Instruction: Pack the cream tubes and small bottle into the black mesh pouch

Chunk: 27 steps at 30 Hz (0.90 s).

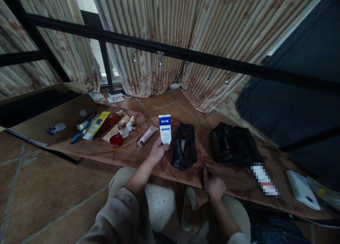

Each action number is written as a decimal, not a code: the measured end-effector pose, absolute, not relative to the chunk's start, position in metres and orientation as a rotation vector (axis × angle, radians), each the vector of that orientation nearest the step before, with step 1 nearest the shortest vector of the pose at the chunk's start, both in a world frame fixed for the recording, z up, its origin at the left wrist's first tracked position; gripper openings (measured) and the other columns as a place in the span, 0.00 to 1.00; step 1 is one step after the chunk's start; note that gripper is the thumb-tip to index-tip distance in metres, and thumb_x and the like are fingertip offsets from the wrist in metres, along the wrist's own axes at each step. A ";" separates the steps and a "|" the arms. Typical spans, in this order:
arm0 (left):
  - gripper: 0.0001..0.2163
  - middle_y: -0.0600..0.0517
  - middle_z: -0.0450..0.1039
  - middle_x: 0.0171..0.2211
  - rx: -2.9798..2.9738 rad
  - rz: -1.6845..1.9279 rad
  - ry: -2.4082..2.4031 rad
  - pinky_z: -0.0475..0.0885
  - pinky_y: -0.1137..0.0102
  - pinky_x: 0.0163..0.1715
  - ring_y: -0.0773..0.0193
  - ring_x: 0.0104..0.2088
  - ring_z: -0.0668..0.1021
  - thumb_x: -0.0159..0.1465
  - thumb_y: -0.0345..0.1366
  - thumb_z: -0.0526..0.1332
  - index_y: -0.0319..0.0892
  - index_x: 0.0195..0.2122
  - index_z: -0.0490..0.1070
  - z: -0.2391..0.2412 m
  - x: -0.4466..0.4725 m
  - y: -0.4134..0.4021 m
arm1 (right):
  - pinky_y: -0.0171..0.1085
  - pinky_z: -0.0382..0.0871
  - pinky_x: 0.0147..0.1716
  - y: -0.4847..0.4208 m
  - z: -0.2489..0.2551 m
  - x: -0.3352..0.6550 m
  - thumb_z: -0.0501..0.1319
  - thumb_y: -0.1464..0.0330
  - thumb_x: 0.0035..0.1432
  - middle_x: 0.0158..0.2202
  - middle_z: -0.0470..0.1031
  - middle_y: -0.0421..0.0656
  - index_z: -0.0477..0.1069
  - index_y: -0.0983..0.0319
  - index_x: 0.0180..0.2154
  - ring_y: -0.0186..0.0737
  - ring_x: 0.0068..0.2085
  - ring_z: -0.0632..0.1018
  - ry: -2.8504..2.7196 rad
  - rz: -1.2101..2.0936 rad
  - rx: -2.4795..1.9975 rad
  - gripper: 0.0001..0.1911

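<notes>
A white and blue squeeze tube [165, 129] is gripped in my left hand [158, 152], held upright above the cloth-covered bench. Just right of it lies a black mesh pouch [176, 155] with an opening along its top. My right hand [213, 183] rests at the bench's front edge, fingers curled in; whether anything is inside them is hidden. To the left of the tube, a pink tube with a silver cap [148, 135] lies on the cloth. Farther right sits a second, larger black mesh bag [235, 143] with something inside.
At left are a red round jar [116, 140], a white jar [123, 129], a yellow and white packet [97, 125], a blue toothbrush [80, 132] and a cardboard box [66, 122]. A white device [302, 189] lies at right. A black metal rail [170, 49] crosses behind the bench.
</notes>
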State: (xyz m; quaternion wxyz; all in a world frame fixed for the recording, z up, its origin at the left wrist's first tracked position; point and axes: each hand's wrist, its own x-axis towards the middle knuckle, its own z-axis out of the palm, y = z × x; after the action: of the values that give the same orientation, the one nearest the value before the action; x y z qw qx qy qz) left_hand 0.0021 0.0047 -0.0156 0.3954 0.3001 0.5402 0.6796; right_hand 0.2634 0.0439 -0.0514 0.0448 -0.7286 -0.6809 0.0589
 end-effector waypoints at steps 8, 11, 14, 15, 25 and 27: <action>0.18 0.50 0.75 0.39 0.752 1.724 1.346 0.67 0.65 0.42 0.58 0.41 0.74 0.50 0.31 0.60 0.41 0.44 0.71 -0.017 0.002 0.005 | 0.36 0.61 0.29 0.044 -0.050 0.263 0.46 0.50 0.60 0.30 0.77 0.50 0.77 0.59 0.38 0.45 0.32 0.77 -2.094 0.186 -2.229 0.27; 0.17 0.50 0.76 0.39 0.762 1.723 1.344 0.68 0.65 0.42 0.58 0.41 0.74 0.51 0.31 0.60 0.41 0.44 0.71 -0.018 0.001 0.006 | 0.36 0.61 0.29 0.044 -0.051 0.263 0.46 0.50 0.60 0.30 0.77 0.49 0.76 0.59 0.39 0.45 0.32 0.77 -2.088 0.184 -2.229 0.27; 0.16 0.50 0.76 0.39 0.763 1.725 1.354 0.67 0.65 0.43 0.58 0.42 0.74 0.51 0.31 0.60 0.41 0.43 0.72 -0.019 0.001 0.006 | 0.35 0.61 0.29 0.044 -0.050 0.263 0.46 0.50 0.61 0.30 0.77 0.49 0.76 0.59 0.39 0.44 0.32 0.77 -2.086 0.183 -2.211 0.26; 0.16 0.50 0.76 0.39 0.760 1.727 1.358 0.67 0.65 0.43 0.57 0.42 0.74 0.51 0.31 0.60 0.41 0.43 0.71 -0.019 0.001 0.006 | 0.35 0.61 0.28 0.043 -0.050 0.263 0.46 0.51 0.61 0.30 0.77 0.49 0.76 0.59 0.39 0.44 0.32 0.77 -2.081 0.179 -2.206 0.26; 0.18 0.51 0.76 0.37 0.768 1.712 1.386 0.68 0.65 0.42 0.58 0.41 0.74 0.51 0.30 0.59 0.41 0.45 0.72 -0.020 0.000 0.006 | 0.36 0.59 0.28 0.043 -0.053 0.264 0.46 0.50 0.60 0.30 0.77 0.48 0.76 0.57 0.38 0.46 0.32 0.77 -2.074 0.172 -2.220 0.25; 0.18 0.50 0.76 0.37 0.771 1.709 1.393 0.67 0.65 0.43 0.57 0.42 0.74 0.51 0.30 0.59 0.41 0.44 0.72 -0.020 0.000 0.006 | 0.36 0.59 0.28 0.043 -0.053 0.264 0.46 0.50 0.60 0.30 0.77 0.48 0.76 0.57 0.38 0.46 0.32 0.77 -2.084 0.152 -2.208 0.25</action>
State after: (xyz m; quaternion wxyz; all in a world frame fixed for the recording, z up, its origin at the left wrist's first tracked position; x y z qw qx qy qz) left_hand -0.0004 0.0063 -0.0202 0.3919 0.3038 0.5486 0.6731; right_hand 0.2641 0.0431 -0.0532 0.0508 -0.7252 -0.6848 0.0499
